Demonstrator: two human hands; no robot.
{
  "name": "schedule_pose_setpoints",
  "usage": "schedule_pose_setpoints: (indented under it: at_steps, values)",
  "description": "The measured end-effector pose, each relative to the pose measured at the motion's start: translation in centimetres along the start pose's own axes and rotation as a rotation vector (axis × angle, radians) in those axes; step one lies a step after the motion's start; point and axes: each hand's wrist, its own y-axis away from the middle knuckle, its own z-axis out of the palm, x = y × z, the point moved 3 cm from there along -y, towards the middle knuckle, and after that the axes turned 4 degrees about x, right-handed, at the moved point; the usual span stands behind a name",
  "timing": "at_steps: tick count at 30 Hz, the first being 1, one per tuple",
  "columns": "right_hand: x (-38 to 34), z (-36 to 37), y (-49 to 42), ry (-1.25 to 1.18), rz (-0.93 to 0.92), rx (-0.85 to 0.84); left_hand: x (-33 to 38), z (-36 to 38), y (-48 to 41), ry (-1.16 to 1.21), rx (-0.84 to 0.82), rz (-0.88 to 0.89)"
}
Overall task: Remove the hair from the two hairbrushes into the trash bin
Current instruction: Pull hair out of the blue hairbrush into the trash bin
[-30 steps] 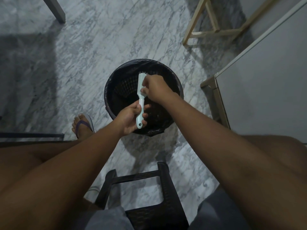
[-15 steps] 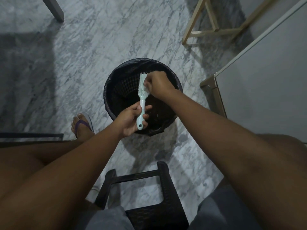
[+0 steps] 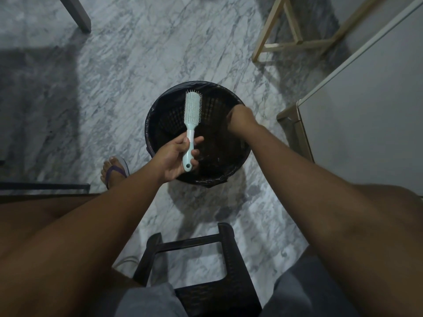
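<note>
A pale green hairbrush [image 3: 192,110] is held upright over the black trash bin [image 3: 160,106], bristles facing me. My left hand [image 3: 176,157] grips its handle at the bin's near rim. My right hand [image 3: 240,118] hangs over the bin's right side, apart from the brush, with its fingers pointing down into the bin and hidden from me. Whether it holds any hair I cannot tell. Only one brush is in view.
A black stool [image 3: 194,266] stands between my knees, close in front. A white cabinet [image 3: 366,110] fills the right side. A wooden frame [image 3: 286,42] stands at the back right, and a grey furniture leg [image 3: 77,14] at the back left. My sandalled foot [image 3: 114,172] rests left of the bin.
My right hand has left the brush head and moved right and down over the bin. The brush has turned so its bristles face me.
</note>
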Motion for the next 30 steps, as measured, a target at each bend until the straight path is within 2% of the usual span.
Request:
schedule_pose_setpoints:
  at_steps: [1,3,6,9,13,18,20,22,23,25,28,30]
  values:
    - [-0.6,0.1,0.6,-0.061,0.002,-0.008,0.0,0.0,0.0,-0.005,-0.003,-0.005]
    - [-2.1,0.4,1.3,-0.351,-0.012,-0.010,-0.1,0.1,-0.1,-0.003,-0.020,-0.020]
    - [-3.9,0.9,1.8,-0.752,-0.024,-0.165,-0.2,0.5,0.1,-0.025,-0.057,-0.042]
    - [-4.2,0.1,1.9,-0.889,-0.009,-0.156,-0.2,0.7,0.1,-0.023,-0.071,-0.047]
    - [-4.2,-1.2,0.9,-0.721,-0.051,0.008,0.0,0.0,0.2,-0.009,-0.045,-0.028]
    - [-2.7,-2.3,-1.0,-0.748,-0.010,0.417,0.2,-1.0,0.3,0.013,-0.048,-0.027]
    - [-1.3,-1.1,-1.5,-0.586,0.029,0.368,0.4,-1.2,0.3,0.021,-0.066,-0.033]
    - [-0.7,0.7,-1.2,-0.390,0.037,0.169,0.5,-1.1,0.5,0.008,-0.093,-0.041]
    - [-0.8,1.3,-0.9,-0.349,0.006,0.085,0.5,-1.0,0.5,0.002,-0.104,-0.052]
    - [-1.8,1.4,-0.5,-0.415,-0.122,0.006,0.3,-0.9,0.6,-0.015,-0.124,-0.080]
    - [-3.2,0.9,-0.9,-0.412,-0.327,0.080,0.1,-1.0,0.7,-0.039,-0.158,-0.131]
    - [-3.4,0.5,-1.0,-0.416,-0.374,0.190,-0.1,-1.2,0.8,-0.036,-0.189,-0.152]
